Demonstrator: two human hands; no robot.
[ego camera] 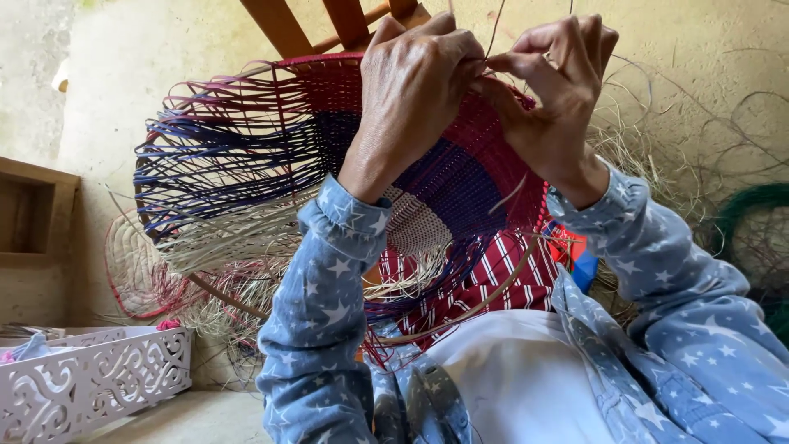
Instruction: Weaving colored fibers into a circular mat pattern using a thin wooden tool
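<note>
Red, navy and cream woven basket (pixel 460 189); blue star-print sleeves (pixel 329 329); white lattice-cut box (pixel 90 378).

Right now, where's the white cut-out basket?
In the head view, the white cut-out basket sits at the lower left on the floor, below the loose straw of the woven piece and left of the left sleeve.

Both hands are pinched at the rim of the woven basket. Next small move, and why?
Probably pull the thin strand snug through the weave. The right hand pinches it at the red rim of the half-woven basket, the left hand braces the rim beside it, and the strand rises loose above the fingers.
</note>
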